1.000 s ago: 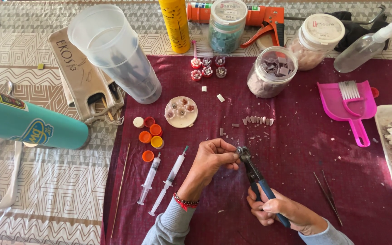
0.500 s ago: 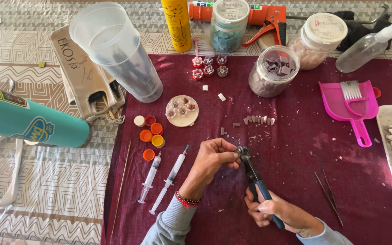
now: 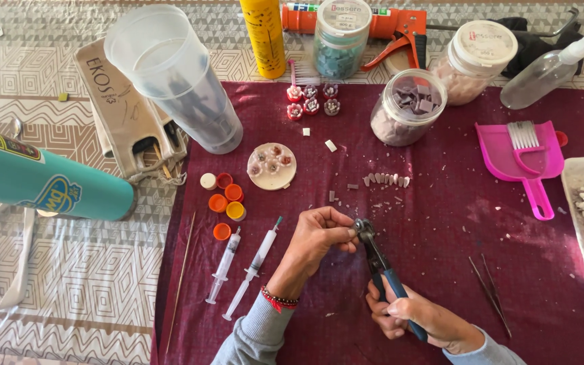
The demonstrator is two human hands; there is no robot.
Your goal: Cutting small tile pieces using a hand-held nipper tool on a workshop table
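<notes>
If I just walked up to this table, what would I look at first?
Probably the two hands at the bottom middle: the right hand grips blue-handled nippers, and the left hand pinches at their tip. Next, the big teal bottle lying on its side at the left edge. Then the bright pink dustpan with its little brush, over on the right of the dark red cloth.

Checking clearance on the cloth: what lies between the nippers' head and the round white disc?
In the head view, between the nippers and the disc lies bare maroon cloth with only one small tile chip.
</notes>
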